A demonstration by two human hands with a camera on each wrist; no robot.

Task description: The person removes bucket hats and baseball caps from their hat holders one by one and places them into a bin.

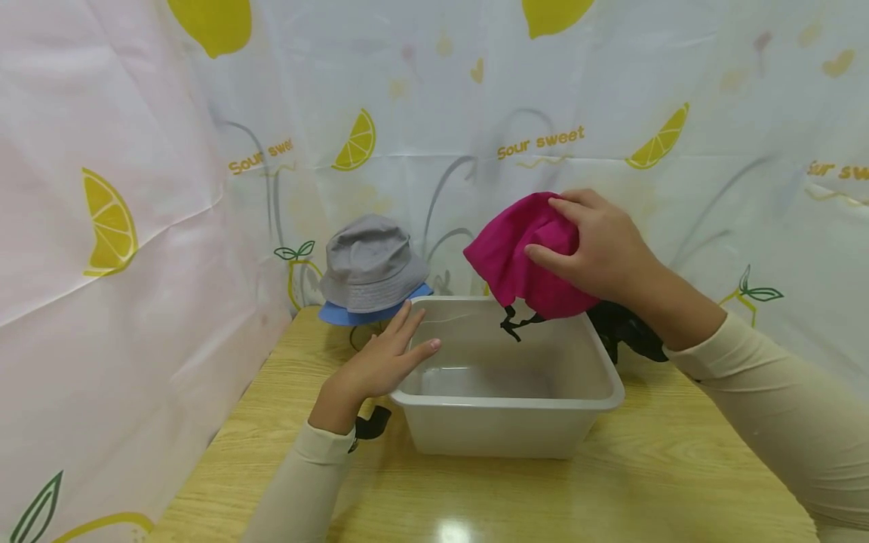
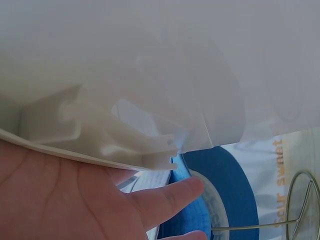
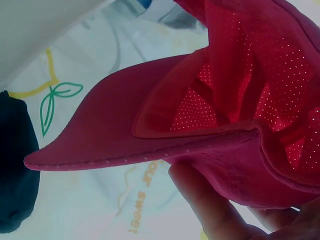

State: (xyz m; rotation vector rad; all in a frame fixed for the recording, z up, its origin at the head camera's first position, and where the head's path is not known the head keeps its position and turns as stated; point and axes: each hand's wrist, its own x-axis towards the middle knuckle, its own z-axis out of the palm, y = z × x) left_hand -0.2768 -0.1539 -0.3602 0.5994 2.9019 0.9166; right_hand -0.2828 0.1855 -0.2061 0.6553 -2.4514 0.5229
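Note:
My right hand (image 1: pixel 604 245) grips a magenta cap (image 1: pixel 505 245) by its crown, above the bin's far right part. A black strap dangles from the cap. Seen from the right wrist, the cap's brim (image 3: pixel 115 120) and perforated lining show, with fingers (image 3: pixel 205 200) against its outside. My left hand (image 1: pixel 380 358) lies with extended fingers against the left rim of a light grey plastic bin (image 1: pixel 502 430). In the left wrist view the palm (image 2: pixel 70 195) touches the bin's edge. The bin's visible floor is bare.
Behind the bin's left corner a grey bucket hat (image 1: pixel 370 264) sits over a blue hat (image 1: pixel 339 313), with a wire stand (image 2: pixel 295 215) beneath. A black item (image 1: pixel 627 332) is at the bin's right. A lemon-print sheet (image 1: pixel 434 90) hangs behind the wooden table (image 1: pixel 679 460).

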